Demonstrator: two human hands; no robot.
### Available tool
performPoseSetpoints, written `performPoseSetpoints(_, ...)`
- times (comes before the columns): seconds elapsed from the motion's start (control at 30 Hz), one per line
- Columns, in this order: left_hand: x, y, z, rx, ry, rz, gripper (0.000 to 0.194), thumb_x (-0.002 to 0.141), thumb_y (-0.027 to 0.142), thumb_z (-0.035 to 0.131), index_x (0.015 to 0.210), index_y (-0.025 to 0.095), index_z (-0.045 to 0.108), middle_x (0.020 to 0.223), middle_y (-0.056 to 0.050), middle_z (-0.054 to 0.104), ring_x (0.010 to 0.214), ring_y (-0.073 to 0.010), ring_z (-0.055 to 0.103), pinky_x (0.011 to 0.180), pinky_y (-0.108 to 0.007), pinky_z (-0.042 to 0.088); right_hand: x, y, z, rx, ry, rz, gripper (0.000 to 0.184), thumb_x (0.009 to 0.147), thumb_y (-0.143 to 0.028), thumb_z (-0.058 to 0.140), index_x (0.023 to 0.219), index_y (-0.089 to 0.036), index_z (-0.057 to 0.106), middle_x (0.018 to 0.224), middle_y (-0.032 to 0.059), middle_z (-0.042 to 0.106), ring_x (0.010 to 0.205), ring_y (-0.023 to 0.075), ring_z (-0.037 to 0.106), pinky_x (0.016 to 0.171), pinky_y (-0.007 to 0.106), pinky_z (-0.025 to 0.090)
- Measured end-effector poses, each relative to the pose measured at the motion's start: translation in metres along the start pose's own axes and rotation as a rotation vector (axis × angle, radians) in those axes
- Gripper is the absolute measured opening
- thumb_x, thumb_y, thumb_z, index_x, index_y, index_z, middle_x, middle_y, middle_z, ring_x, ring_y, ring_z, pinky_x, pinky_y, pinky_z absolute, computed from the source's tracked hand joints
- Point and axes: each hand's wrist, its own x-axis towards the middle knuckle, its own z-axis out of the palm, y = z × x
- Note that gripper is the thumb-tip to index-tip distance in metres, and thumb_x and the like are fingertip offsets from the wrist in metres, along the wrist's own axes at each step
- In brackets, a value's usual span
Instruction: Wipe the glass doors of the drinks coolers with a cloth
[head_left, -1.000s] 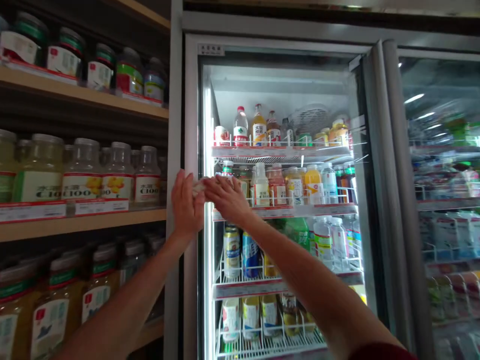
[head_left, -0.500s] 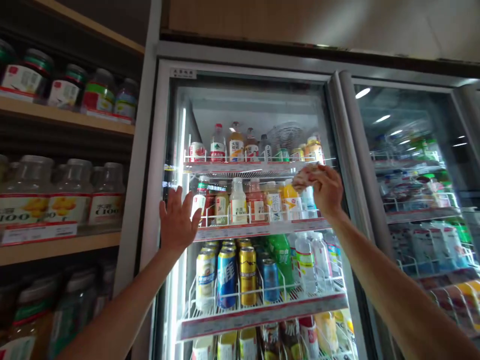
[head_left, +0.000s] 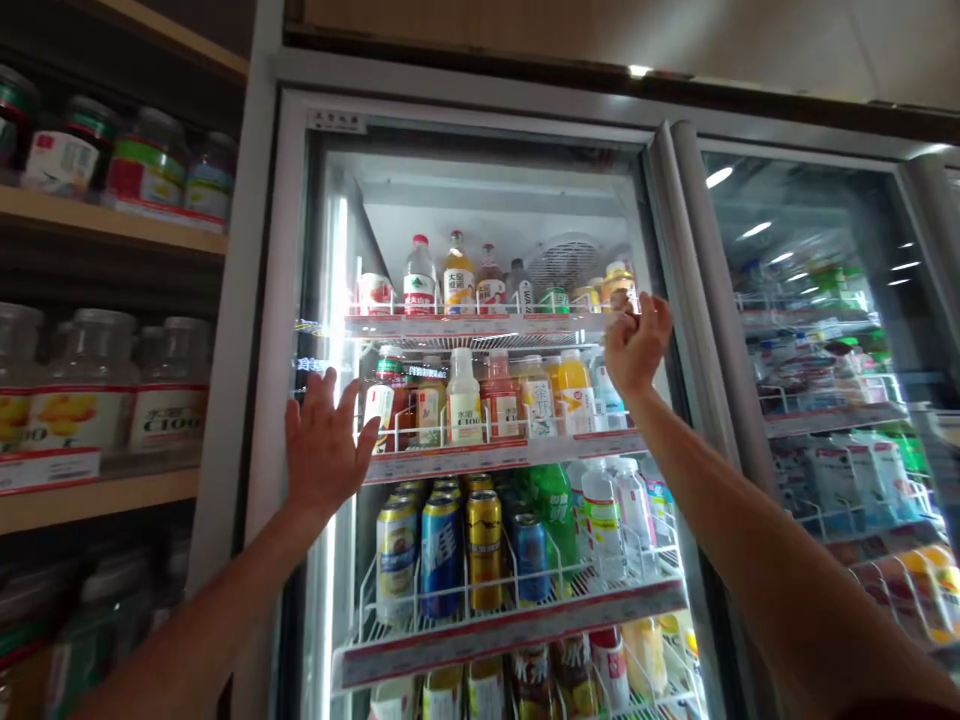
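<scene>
My left hand [head_left: 326, 440] is spread flat against or just before the left side of the glass door [head_left: 480, 165], near its frame. Higher up on the right, my right hand [head_left: 641, 340] is closed around a crumpled cloth [head_left: 621, 318], mostly hidden by the fingers and partly blurred. It is at the glass in front of the top shelf's right end. Behind the glass, an orange juice bottle [head_left: 575, 395] and a white-capped bottle [head_left: 463, 400] stand on the second shelf. Below them are a blue can [head_left: 441, 555] and a gold can [head_left: 484, 550].
An open shelf [head_left: 105, 215] with bottles stands at the left. The door's grey handle edge [head_left: 694, 300] runs down the right side, beside a second glass-door cooler [head_left: 810, 240] stocked with drinks. A wooden panel [head_left: 465, 40] lies above.
My right hand has moved up a little with the cloth, from the second shelf's level toward the top shelf. The view has shifted slightly right; my left hand stays spread.
</scene>
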Motion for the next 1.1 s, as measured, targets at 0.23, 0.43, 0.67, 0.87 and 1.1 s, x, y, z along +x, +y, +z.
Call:
performPoseSetpoints(0.23,0.0,0.003,0.001,0.061,0.009,0.005,0.056,0.087,0.044,0.037,0.137,0.019,0.031,0.147,-0.012,0.023,0.136,-0.0287,0.017,0.109,-0.052,0.013,-0.01,0.036,-0.001,-0.157,-0.091,0.091,0.049,0.087,-0.037,0.03,0.13,-0.017,0.043,0.141,0.0132,0.036,0.131,0.0309,0.027,0.101,0.057,0.025)
performPoseSetpoints(0.43,0.001,0.005,-0.001,0.068,-0.002,0.008,0.056,0.087,0.045,0.034,0.136,0.017,0.032,0.147,-0.012,0.024,0.136,-0.0291,0.018,0.108,-0.052,0.015,-0.04,-0.043,0.006,-0.025,-0.271,-0.267,0.048,0.089,-0.033,0.027,0.134,-0.017,0.038,0.146,0.0082,0.027,0.137,0.0237,0.015,0.109,0.047,0.019)
performPoseSetpoints(0.67,0.0,0.005,0.0,0.017,-0.007,-0.03,0.061,0.085,0.045,0.038,0.139,0.018,0.027,0.147,-0.012,0.022,0.137,-0.0288,0.016,0.109,-0.052,0.011,-0.003,0.014,0.001,-0.089,-0.116,0.221,0.05,0.088,-0.028,0.027,0.132,-0.007,0.038,0.141,0.0187,0.032,0.133,0.0307,0.024,0.104,0.057,0.022)
performPoseSetpoints(0.87,0.0,0.004,0.0,0.017,0.009,-0.044,0.063,0.085,0.044,0.036,0.138,0.012,0.026,0.146,-0.016,0.023,0.136,-0.0283,0.017,0.11,-0.05,0.012,-0.051,-0.142,0.027,0.091,-0.344,-0.402,0.049,0.089,-0.027,0.031,0.138,-0.018,0.031,0.149,0.0062,0.021,0.138,0.0235,0.009,0.113,0.044,0.013)
performPoseSetpoints(1.1,0.008,-0.027,-0.017,0.079,-0.043,-0.054,0.057,0.087,0.043,0.033,0.136,0.015,0.03,0.145,-0.015,0.026,0.136,-0.0282,0.019,0.107,-0.053,0.014,-0.026,-0.103,0.019,0.072,-0.223,-0.123,0.049,0.089,-0.031,0.03,0.136,-0.014,0.034,0.147,0.0121,0.023,0.137,0.0277,0.014,0.108,0.054,0.018)
